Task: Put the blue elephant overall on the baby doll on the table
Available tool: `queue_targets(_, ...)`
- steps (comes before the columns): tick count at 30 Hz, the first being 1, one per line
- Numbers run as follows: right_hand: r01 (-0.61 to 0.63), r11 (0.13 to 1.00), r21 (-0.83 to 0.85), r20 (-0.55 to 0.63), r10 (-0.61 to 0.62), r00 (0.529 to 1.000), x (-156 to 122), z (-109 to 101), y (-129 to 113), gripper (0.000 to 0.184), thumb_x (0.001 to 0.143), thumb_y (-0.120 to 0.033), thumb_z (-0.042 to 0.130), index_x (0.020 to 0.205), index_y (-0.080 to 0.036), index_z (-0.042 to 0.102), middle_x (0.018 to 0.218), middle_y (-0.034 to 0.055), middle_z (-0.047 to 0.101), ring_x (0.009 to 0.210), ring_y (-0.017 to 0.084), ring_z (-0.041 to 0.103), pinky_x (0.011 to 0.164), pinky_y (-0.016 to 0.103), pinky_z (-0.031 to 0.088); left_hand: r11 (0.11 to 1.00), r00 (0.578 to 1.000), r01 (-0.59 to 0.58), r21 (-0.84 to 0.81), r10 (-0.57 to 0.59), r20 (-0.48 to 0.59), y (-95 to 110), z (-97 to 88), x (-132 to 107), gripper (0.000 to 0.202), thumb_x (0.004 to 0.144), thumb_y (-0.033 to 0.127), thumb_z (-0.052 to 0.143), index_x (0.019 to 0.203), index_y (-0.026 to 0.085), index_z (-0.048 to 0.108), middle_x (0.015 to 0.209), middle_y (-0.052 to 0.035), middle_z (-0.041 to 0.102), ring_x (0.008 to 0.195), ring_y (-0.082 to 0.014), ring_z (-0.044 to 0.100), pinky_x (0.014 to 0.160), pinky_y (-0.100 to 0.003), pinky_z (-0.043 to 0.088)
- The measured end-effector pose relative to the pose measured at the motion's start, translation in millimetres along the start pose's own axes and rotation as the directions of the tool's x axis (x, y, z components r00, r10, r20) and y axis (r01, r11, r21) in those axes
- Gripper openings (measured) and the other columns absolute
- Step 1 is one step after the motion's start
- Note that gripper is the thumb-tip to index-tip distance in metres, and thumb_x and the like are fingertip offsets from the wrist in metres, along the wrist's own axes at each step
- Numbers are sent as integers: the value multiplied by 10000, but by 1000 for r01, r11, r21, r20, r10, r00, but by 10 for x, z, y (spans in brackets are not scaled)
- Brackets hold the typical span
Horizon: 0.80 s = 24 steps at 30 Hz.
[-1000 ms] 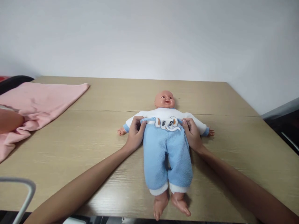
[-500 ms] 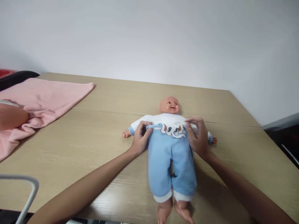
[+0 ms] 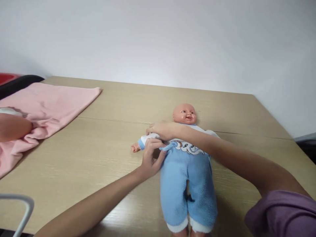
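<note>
Wooden table (image 3: 98, 158), white wall behind. Baby doll (image 3: 187, 171): supine, long axis running away, head far. Left hand (image 3: 151, 158): pinching blue strap (image 3: 168, 146) at the waist. Right hand (image 3: 161, 130): crossed over the chest onto white sleeve (image 3: 148, 138), grip unclear.

wall (image 3: 158, 39) – plain white, soft even light | table (image 3: 81, 158) – big, light brown wood, a line across it | far left, a black thing (image 3: 18, 83) behind the table
</note>
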State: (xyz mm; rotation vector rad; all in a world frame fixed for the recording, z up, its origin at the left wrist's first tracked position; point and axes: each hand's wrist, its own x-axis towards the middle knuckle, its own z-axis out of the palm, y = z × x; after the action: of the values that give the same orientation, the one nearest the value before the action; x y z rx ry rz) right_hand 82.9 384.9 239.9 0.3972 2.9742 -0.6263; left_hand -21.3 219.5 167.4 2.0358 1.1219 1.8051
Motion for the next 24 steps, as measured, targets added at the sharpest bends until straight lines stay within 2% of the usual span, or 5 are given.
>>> queue_targets(3, 20, 1000, -14, -57, -21, 998, -70, -28, -27, 306, 921, -95, 725, 1203, -201, 778, 1238, 105, 816, 1050, 281, 734, 805, 358, 490, 1000, 1000, 8, 12, -8, -8, -11, 1, -19, 91, 1108, 208, 682, 1191, 243, 675, 1042, -43, 698, 967, -202, 676, 870, -359, 544)
queue_targets(8, 111, 918, 380, -420, 64, 905, -364, -55, 4, 316, 904, -172, 699, 1219, -201, 701, 1188, 72, 771, 1045, 241, 706, 911, 347, 524, 999, 999, -33, -7, 32, -21, -24, -3, -58, 105, 1118, 216, 662, 1219, 240, 672, 1013, -39, 675, 936, -198, 661, 830, -344, 552)
queue_targets(15, 290, 613, 735, -405, 53, 913, -562, 40, 285, 320, 825, -156, 711, 1131, -249, 716, 1174, 38, 764, 1111, 233, 693, 997, 361, 543, 970, 988, -146, 193, 151, -13, 11, -81, -108, 88, 1110, 228, 657, 1182, 247, 704, 1173, -75, 533, 1157, -239, 622, 962, -398, 576)
queue_targets(19, 282, 656, 700, -365, -11, 931, -609, 15, 269, 336, 810, -85, 658, 1087, -242, 765, 1199, 44, 792, 1177, 230, 705, 1099, 385, 531, 964, 967, -244, 103, 250, -48, -66, -75, -152, 70, 1104, 240, 620, 1160, 265, 654, 1296, -85, 474, 1245, -261, 642, 1067, -502, 608)
queue_targets(24, 277, 762, 586, -402, -23, 915, -617, 13, 203, 428, 797, -13, 597, 1107, -214, 813, 1206, 60, 821, 1163, 223, 729, 1079, 375, 536, 991, 985, -130, -12, 128, -120, -181, -6, -222, 79, 1109, 279, 594, 1185, 299, 594, 1320, -93, 586, 1241, -283, 656, 1049, -545, 590)
